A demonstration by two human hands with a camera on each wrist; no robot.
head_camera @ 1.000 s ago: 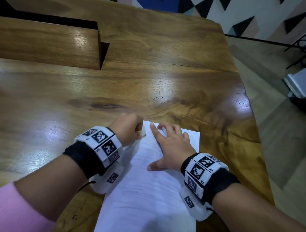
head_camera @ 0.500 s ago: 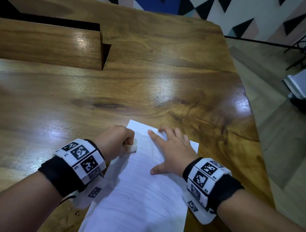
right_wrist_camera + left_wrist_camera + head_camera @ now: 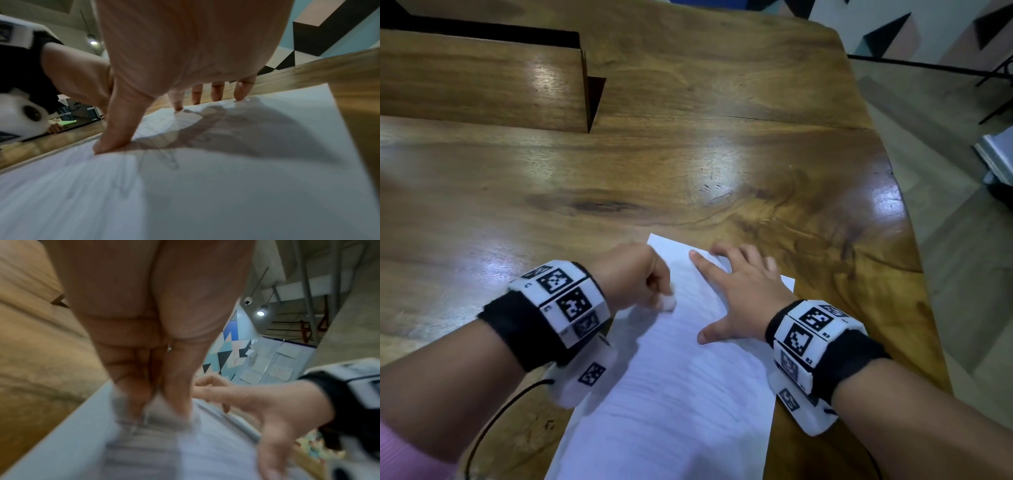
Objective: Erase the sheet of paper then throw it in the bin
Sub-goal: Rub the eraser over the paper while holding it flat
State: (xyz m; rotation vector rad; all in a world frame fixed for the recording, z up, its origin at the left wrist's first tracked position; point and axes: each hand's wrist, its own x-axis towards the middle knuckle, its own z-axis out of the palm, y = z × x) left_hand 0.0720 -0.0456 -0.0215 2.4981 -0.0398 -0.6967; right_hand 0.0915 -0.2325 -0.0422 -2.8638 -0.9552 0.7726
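Note:
A white sheet of paper (image 3: pixel 674 387) with faint pencil lines lies on the wooden table (image 3: pixel 688 164) near its front edge. My left hand (image 3: pixel 635 275) is curled into a fist and pinches a small white eraser (image 3: pixel 667 303) against the sheet's upper left part. In the left wrist view the eraser (image 3: pixel 164 417) shows blurred under the fingers (image 3: pixel 131 381) on the paper (image 3: pixel 205 451). My right hand (image 3: pixel 736 291) lies flat with fingers spread, pressing the sheet's upper right part. The right wrist view shows its fingertips (image 3: pixel 176 105) and thumb down on the paper (image 3: pixel 226 186). No bin is in view.
A raised wooden block (image 3: pixel 482 82) stands at the table's back left, with a dark gap behind it. The table's right edge (image 3: pixel 907 240) curves beside a tiled floor (image 3: pixel 962 274). A white object (image 3: pixel 996 154) sits on the floor at far right.
My left hand with the eraser slid back toward me and left, then returned right onto the sheet. The sheet's near end swung left. My right hand stayed pressed on the paper.

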